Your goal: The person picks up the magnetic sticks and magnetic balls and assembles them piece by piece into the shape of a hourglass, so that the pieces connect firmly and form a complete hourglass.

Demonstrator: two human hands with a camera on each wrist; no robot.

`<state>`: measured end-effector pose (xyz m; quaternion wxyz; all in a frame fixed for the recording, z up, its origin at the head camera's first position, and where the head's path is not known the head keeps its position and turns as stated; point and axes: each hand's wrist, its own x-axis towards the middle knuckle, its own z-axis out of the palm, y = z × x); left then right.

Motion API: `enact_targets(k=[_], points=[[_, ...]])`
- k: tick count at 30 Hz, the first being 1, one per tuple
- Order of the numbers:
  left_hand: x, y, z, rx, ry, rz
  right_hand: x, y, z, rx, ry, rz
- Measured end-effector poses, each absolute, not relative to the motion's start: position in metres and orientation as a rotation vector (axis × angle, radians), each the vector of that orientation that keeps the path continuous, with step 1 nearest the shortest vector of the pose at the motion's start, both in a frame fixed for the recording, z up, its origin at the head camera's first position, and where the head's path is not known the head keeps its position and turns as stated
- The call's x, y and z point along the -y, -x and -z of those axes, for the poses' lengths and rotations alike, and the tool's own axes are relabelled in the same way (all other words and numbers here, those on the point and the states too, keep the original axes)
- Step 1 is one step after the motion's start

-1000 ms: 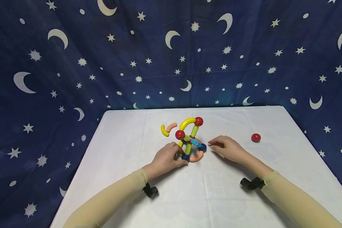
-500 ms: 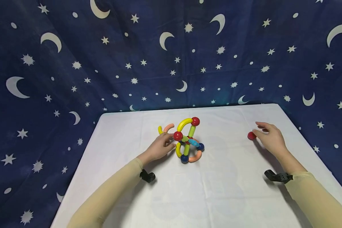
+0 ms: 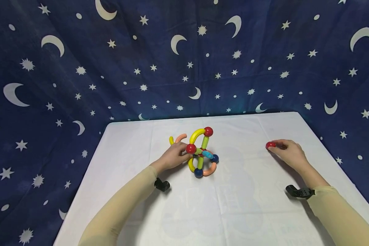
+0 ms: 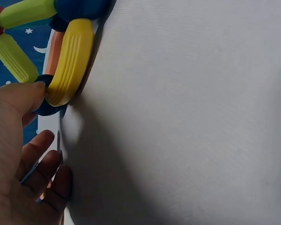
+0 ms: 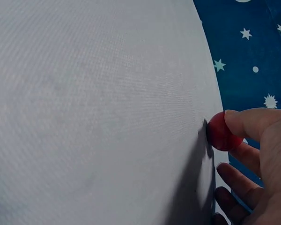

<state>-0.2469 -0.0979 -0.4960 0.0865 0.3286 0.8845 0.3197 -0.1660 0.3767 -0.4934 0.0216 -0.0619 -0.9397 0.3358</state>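
A magnetic ball-and-rod structure [image 3: 200,163] stands at the middle of the table. It joins red and dark blue balls with green, yellow, orange and light blue rods. My left hand [image 3: 173,157] is at its left side; in the left wrist view the thumb and a finger pinch a dark blue ball [image 4: 48,109] at the end of a yellow curved rod [image 4: 71,63]. Over on the right, my right hand [image 3: 290,154] pinches a loose red ball [image 3: 270,146] between thumb and fingers. That red ball is close to the tabletop in the right wrist view.
Behind the left hand lie a loose yellow curved rod [image 3: 171,140] and an orange curved rod [image 3: 181,137], partly hidden. White cloth covers the table [image 3: 249,205]. A dark blue curtain [image 3: 160,51] with moons and stars hangs behind the far edge.
My right hand has gone from beside the structure to the red ball on the right and now pinches it. The left hand has moved from the structure's front blue ball to its left rear side.
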Motion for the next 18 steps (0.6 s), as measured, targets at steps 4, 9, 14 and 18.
enact_targets(k=[4,9,14,18], points=[[0.101,0.244,0.495,-2.655,-0.95,-0.916,-0.376,0.167,0.493,2.923,0.195,-1.02],[0.104,0.239,0.493,-2.656,-0.907,-0.874,-0.376,0.169,0.495,2.924,0.191,-0.942],[0.107,0.234,0.494,-2.643,-0.892,-0.864,-0.365,0.168,0.495,2.897,0.128,-0.855],[0.11,0.229,0.493,-2.637,-0.844,-0.851,-0.333,0.161,0.482,2.796,0.022,-1.008]])
